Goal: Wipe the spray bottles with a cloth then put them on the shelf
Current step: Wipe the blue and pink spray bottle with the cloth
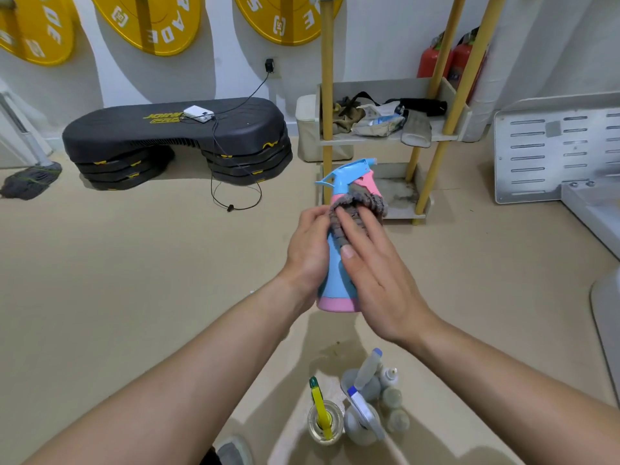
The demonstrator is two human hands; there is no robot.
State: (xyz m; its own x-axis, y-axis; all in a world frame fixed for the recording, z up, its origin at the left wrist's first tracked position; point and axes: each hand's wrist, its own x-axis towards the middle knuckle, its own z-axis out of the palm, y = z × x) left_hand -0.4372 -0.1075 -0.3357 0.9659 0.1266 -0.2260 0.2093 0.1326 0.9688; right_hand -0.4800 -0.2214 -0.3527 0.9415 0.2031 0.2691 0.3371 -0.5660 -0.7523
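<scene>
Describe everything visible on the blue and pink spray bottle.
The spray bottle looks plastic: blue body, pink base, pink at the neck, blue trigger head on top. It is held roughly upright above the floor. The left hand grips its body; the right hand presses a grey cloth against its neck and front.

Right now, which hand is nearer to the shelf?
Right. The right hand presses the cloth against the bottle on its right side, fingertips pointing toward the shelf; the left hand grips the bottle from its left, farther from the shelf.
</scene>
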